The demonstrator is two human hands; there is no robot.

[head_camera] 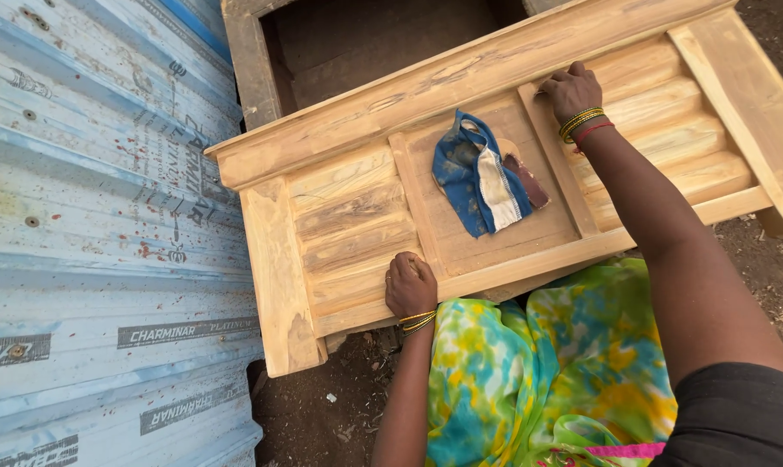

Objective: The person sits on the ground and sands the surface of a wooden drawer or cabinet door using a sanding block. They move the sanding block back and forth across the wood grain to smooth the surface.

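Both hands [410,285] on wood frame [348,199]

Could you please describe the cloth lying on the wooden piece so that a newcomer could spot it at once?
Start at the large pale unfinished wooden furniture panel lying beside the blue corrugated metal sheet. In its flat recessed middle section, between the left hand and the right hand, lies a crumpled blue cloth with a white striped band. It is the only fabric on the bare wood.
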